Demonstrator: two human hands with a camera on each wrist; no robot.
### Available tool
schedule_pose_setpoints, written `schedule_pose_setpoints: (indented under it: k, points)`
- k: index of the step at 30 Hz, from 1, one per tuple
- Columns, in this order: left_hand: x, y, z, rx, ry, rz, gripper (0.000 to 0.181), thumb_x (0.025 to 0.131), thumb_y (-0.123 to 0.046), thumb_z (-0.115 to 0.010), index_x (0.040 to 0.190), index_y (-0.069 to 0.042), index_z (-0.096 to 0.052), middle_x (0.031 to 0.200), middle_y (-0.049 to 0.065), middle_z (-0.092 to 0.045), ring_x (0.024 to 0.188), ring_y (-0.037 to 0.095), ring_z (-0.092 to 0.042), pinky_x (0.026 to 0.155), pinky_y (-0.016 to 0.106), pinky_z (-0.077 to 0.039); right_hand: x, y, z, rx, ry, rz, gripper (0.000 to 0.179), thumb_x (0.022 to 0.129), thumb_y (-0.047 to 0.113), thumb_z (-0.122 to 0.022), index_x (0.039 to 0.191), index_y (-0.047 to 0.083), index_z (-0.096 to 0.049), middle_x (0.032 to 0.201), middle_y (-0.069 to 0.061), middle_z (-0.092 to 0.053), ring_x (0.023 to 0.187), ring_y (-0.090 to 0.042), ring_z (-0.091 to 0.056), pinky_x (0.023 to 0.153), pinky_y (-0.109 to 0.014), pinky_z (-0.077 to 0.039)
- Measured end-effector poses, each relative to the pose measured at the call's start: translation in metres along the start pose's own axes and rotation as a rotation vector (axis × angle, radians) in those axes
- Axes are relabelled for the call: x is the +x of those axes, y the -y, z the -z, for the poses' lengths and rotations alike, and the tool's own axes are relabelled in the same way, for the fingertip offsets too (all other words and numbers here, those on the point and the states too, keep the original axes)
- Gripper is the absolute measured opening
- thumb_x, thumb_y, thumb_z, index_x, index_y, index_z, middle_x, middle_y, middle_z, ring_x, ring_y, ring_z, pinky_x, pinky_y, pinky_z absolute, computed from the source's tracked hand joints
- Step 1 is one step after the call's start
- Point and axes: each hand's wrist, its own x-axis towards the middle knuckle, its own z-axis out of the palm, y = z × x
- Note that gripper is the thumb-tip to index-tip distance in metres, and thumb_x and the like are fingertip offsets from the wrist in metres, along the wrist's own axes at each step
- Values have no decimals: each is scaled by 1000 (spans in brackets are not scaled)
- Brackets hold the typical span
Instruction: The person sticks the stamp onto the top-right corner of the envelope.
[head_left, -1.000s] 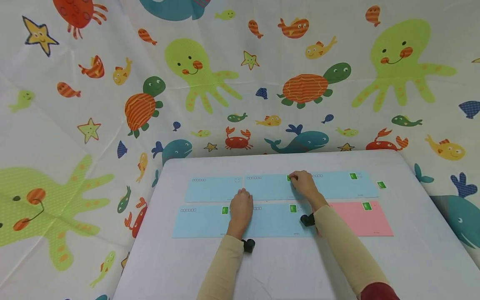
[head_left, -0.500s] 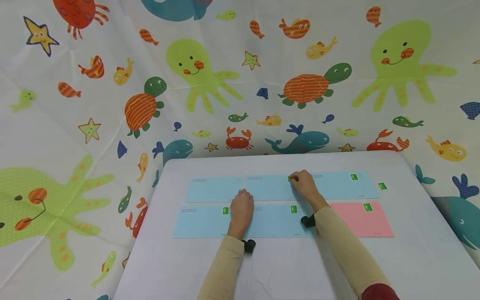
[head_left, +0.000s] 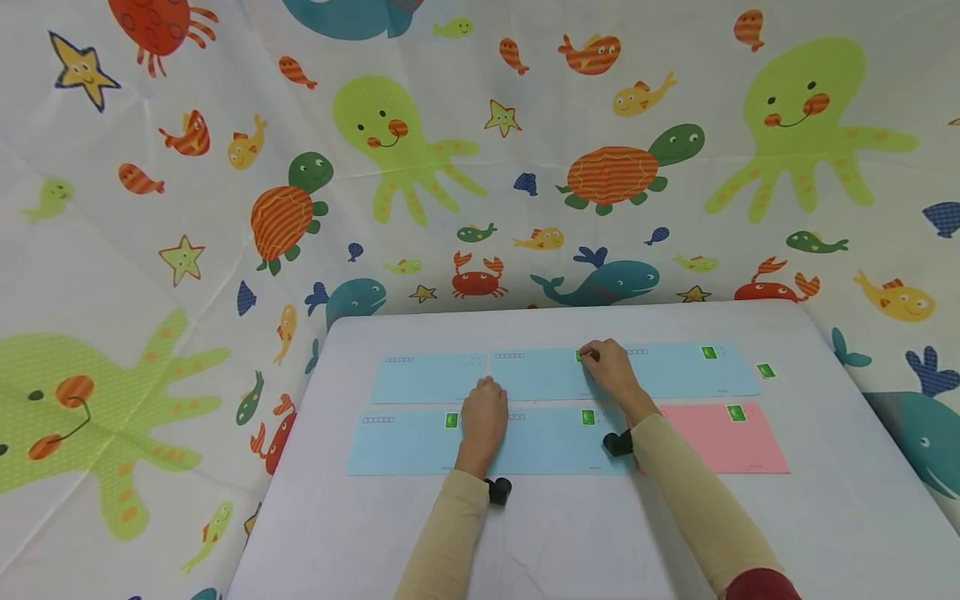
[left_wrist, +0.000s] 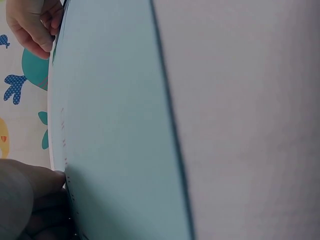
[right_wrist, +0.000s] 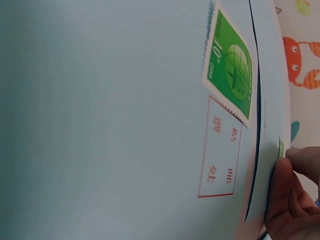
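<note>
My right hand (head_left: 609,367) pinches a small green postage stamp (head_left: 579,356) between thumb and finger at the top right corner of the upper middle blue envelope (head_left: 532,377). In the right wrist view, that stamp (right_wrist: 281,148) shows as a thin sliver at the fingertips. My left hand (head_left: 483,417) rests between the two lower blue envelopes, fingertips reaching the bottom left corner of the upper middle one. Its thumb (left_wrist: 47,179) touches an envelope's printed edge in the left wrist view, the other fingers in shadow. Below, the lower middle envelope (head_left: 555,450) bears a green stamp (head_left: 588,417).
A lower left blue envelope (head_left: 401,450), an upper right one (head_left: 690,375) and a pink envelope (head_left: 727,446) carry stamps. The upper left envelope (head_left: 427,382) shows only a printed box at its stamp corner. One loose stamp (head_left: 765,371) lies on the white table (head_left: 570,533).
</note>
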Motion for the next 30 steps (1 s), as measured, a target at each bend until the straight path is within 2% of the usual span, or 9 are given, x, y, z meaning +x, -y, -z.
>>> schedule_pose_setpoints:
  k: [5,12,21,30]
  points:
    - [-1,-1,1,2,-4,-2,23,95,-16,-69,107,3,-75,114,19,-74,93,32,-75,72,42,-63,-2,0,2,28,2,-22,25,101,11,-54,115,-2,-69,109,-19,-60,95,-29,-52,83,-39,-46]
    - [-2,-1,-1,3,-9,1,24,95,-16,-69,107,4,-74,101,18,-74,83,30,-74,67,39,-62,-2,0,3,43,25,-55,27,103,14,-53,120,-2,-66,115,-18,-61,98,-28,-54,84,-37,-49]
    - [-2,1,-1,2,-27,-15,23,94,-15,-69,107,4,-75,106,19,-75,85,30,-74,70,40,-62,-5,2,4,46,30,-69,28,103,16,-52,122,-1,-64,114,-18,-62,95,-27,-57,85,-37,-51]
    - [-2,1,0,17,-18,-16,25,94,-15,-70,109,4,-74,110,20,-74,90,31,-75,73,41,-63,-5,2,4,51,44,-79,30,104,17,-51,127,0,-61,113,-16,-63,89,-24,-59,83,-33,-52]
